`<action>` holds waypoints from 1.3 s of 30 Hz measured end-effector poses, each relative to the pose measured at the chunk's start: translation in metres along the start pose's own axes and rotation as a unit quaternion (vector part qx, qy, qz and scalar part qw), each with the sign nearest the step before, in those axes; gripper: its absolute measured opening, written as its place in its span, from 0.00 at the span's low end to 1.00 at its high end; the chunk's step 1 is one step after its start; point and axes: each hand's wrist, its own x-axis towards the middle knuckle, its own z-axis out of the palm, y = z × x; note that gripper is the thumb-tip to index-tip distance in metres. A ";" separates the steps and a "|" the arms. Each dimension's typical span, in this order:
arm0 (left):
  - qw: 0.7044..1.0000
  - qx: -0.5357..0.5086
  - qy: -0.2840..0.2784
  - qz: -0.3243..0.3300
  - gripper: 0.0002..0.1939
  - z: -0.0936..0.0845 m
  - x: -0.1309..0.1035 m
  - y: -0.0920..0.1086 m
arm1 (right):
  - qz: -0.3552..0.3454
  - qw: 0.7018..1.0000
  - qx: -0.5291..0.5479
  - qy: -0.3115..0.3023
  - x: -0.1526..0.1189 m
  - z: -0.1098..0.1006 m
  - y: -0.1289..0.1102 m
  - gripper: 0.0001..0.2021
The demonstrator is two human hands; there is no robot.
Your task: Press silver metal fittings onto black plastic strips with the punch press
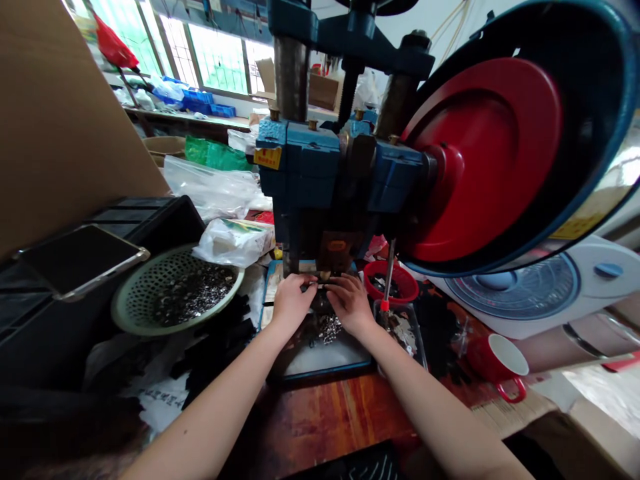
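Evidently, work is under way at the blue press (313, 163) in the middle of the frame, where the left hand (293, 300) and the right hand (353, 305) are held close to each other, but apart, just below the press head. Fingers of both hands are bent inward toward the gap at the foot of the machine; whether anything is pinched by either hand cannot be told. Small shiny pieces (330, 328) are heaped just below the hands, at the centre of the frame, on the pale base of the press, and more dark and shiny bits (195, 295) are held in the green basket (123, 319) at centre left. From these loose heaps, the batch may be judged to be partway through, yet which pieces are finished and which are left cannot be settled. The spot under the press head is lost in shadow and partly covered by the fingers. The contents of the red bowl (412, 288) and the plastic box (421, 347), right of centre, are hard to make out. The press is cut off by the top edge, and both forearms by the bottom edge.
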 end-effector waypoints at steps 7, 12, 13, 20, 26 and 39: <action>1.000 0.014 -0.019 0.003 0.10 -0.001 0.004 -0.006 | -0.028 0.999 -0.038 -0.025 0.003 -0.008 0.000 0.11; 0.999 -0.004 -0.046 0.003 0.13 0.002 0.009 -0.011 | -0.053 0.996 -0.065 -0.043 0.006 -0.015 -0.005 0.11; 0.999 -0.011 -0.052 0.003 0.13 0.004 0.010 -0.012 | -0.054 0.995 -0.068 -0.044 0.008 -0.015 -0.007 0.11; 0.998 -0.047 -0.029 -0.015 0.15 0.003 0.010 -0.012 | 0.034 0.998 0.049 -0.004 0.006 -0.010 -0.001 0.11; 0.998 -0.047 0.032 -0.035 0.17 -0.032 -0.026 -0.015 | 0.288 0.871 0.372 0.143 -0.044 -0.032 0.020 0.27; 0.990 0.143 -0.005 0.008 0.16 -0.105 -0.110 -0.074 | 0.355 0.826 0.407 0.162 -0.055 -0.027 0.010 0.26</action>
